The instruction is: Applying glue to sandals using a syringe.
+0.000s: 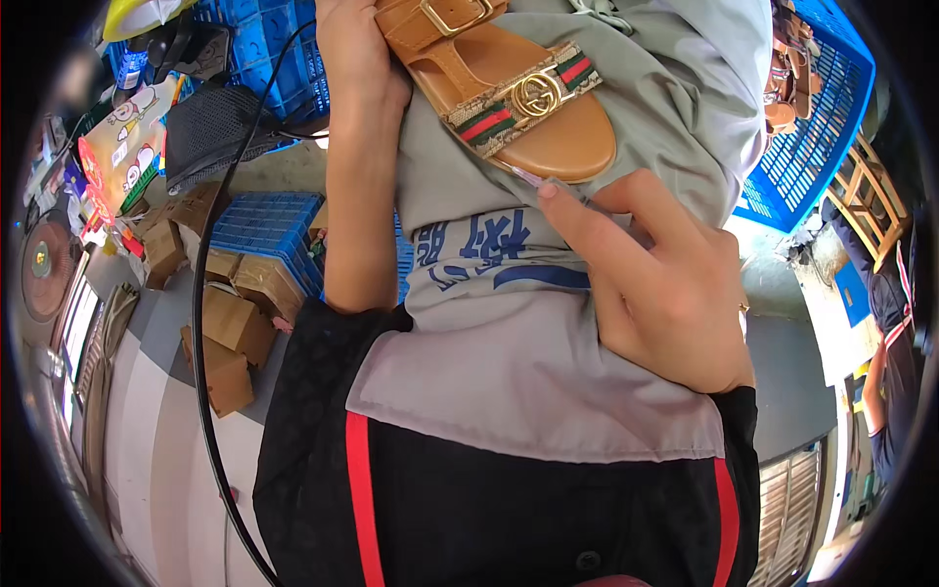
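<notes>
I watched from far away through the head camera. The tan leather sandal with a green and red striped band and a round gold buckle [518, 98] lay on the person's lap, on top of a grey cloth apron with blue marks [528, 333]. The sandal sat near the top of the view, tilted, with its toe end pointing down to the right.

The left hand [357, 59] was at the back end of the sandal, up at the top. Its fingers were curled around that end, so it had hold of the sandal. I could not see the fingertips well, because the top edge cut them off.

The right hand [665, 284] was lower, just under the toe end of the sandal. Its fingers were half bent, not a tight fist. The thumb and first finger pinched a thin clear strip [548, 184] that touched the edge of the sole. I could not tell what the strip was.

Under the apron I saw black shorts with red stripes down the sides [362, 489]. A black cable [201, 323] hung down on the left side. Beside it, on the floor, were some brown cardboard boxes [230, 333] and a stack of blue plastic crates [269, 230]. On the right was a big blue plastic basket [822, 108] with more brown sandals [787, 68] in it. Another person in dark clothes [885, 352] stood at the far right edge.
</notes>
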`<state>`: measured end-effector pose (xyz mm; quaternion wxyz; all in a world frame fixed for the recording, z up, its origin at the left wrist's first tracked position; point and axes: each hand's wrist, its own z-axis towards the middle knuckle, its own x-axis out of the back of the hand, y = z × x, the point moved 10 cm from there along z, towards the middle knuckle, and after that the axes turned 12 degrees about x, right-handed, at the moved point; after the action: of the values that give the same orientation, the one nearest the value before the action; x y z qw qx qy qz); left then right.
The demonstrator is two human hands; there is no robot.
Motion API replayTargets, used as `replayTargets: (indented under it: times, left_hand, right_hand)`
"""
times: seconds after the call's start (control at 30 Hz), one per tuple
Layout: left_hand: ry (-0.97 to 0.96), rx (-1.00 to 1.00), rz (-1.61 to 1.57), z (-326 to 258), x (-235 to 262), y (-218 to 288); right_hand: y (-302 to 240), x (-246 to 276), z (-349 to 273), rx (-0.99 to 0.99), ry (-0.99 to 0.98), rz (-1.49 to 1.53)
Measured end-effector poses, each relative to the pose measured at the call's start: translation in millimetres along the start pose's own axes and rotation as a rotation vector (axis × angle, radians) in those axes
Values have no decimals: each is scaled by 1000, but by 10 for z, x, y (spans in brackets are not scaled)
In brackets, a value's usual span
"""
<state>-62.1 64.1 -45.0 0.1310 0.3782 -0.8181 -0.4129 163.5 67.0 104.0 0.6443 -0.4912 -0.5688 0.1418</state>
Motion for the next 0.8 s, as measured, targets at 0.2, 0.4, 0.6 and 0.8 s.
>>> replayTargets:
  times: [0.2,0.4,0.6,0.8]
  left_hand:
    - [3,24,-7,35,11,-39]
    - [-532,273,-708,-12,-241,-141]
    - [-5,9,-23,13,20,-25]
    - [-2,19,-23,11,13,-36]
  right_hand:
    - [1,11,-20,2,29,6]
    - [-1,18,-23,2,36,12]
    - [-2,-2,-23,0,31,14]
    - [13,8,-39,-1,38,22]
